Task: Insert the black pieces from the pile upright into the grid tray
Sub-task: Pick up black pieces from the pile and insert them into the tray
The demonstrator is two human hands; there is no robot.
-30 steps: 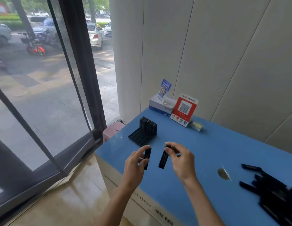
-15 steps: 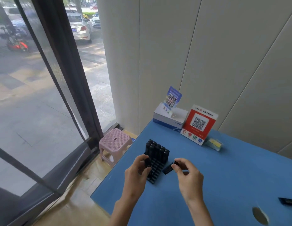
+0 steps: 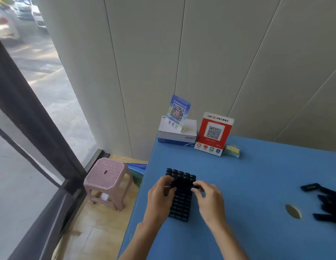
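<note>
While both hands work over it, the black plastic grid tray (image 3: 180, 207) lies on the blue-topped counter (image 3: 247, 175) close to the counter's left edge, its long side running away from the person. Its far rows are filled with upright black pieces (image 3: 182, 176); the near rows stand empty. The left hand (image 3: 159, 194) sits at the tray's left side, fingers curled around a small black piece (image 3: 166, 190), though blur hides how firmly. The right hand (image 3: 208, 197) hovers at the tray's right side, fingertips pinched on another black piece (image 3: 196, 187) just beside the filled rows.

Well apart, at the counter's right edge, lies the loose pile of black pieces (image 3: 326, 201), partly cut off by the frame. Between the pile and the tray is open blue surface, broken only by a round brownish hole (image 3: 293, 211). At the far left corner stand a white cardboard box (image 3: 177, 135) with a blue QR card (image 3: 178, 109) on it, a red QR stand (image 3: 214, 133) and a small yellow-green pack (image 3: 232, 150). Beyond the left edge, a pink plastic stool (image 3: 107, 179) stands on the floor by the glass door.
</note>
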